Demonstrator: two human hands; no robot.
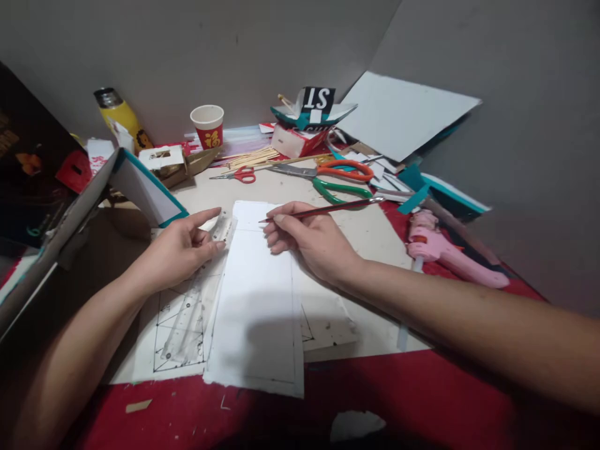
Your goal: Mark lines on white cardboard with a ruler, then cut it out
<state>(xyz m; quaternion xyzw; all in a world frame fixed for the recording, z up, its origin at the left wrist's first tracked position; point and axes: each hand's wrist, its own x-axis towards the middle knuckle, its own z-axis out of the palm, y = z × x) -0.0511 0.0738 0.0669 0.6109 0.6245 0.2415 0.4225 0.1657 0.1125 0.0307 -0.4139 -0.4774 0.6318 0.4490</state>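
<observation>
Apparently we're marking the sheet (257,275): our right hand (312,240) pinches the pencil (335,207), our left hand (185,247) spreads loosely by the ruler (199,300), which probably needs steadying next.

A yellow bottle (125,116) stands far left, a paper cup (207,129) to its right. Red-handled scissors (238,175) lie nearer. A pink glue gun (437,247) lies at right.

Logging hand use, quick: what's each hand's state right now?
Left hand: open, thumb and index spread, beside a clear ruler; contact unclear.
Right hand: closed on a dark red pencil.
</observation>
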